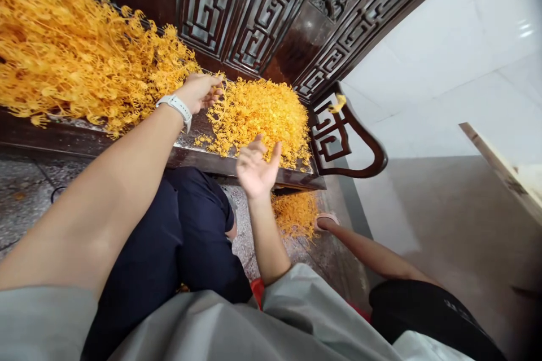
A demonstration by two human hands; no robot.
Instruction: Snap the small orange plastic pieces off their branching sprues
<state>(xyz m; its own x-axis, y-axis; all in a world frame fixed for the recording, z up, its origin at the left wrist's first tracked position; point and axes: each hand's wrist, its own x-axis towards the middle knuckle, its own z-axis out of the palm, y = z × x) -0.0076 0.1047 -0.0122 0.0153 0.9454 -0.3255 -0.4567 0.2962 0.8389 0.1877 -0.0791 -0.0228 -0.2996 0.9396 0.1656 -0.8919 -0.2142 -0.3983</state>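
My left hand (204,92), with a white watch (175,108) on its wrist, reaches over the bench between two yellow heaps. Its thumb and fingers are pinched on a thin yellow plastic flower piece at the fingertips. My right hand (257,169) is held palm up with its fingers apart, slightly blurred, in front of the smaller heap of yellow plastic flower pieces (266,115). Left of it, a larger heap of long-stemmed yellow pieces (84,45) covers the bench. One blurred yellow piece (337,103) shows against the armrest; I cannot tell whether it touches it.
The dark wooden bench (203,158) has a carved lattice back (254,11) and a curved armrest (375,152). More yellow pieces (296,214) lie on the floor below. A person's leg in dark trousers (199,231) is close by; a wooden edge (499,163) stands at right.
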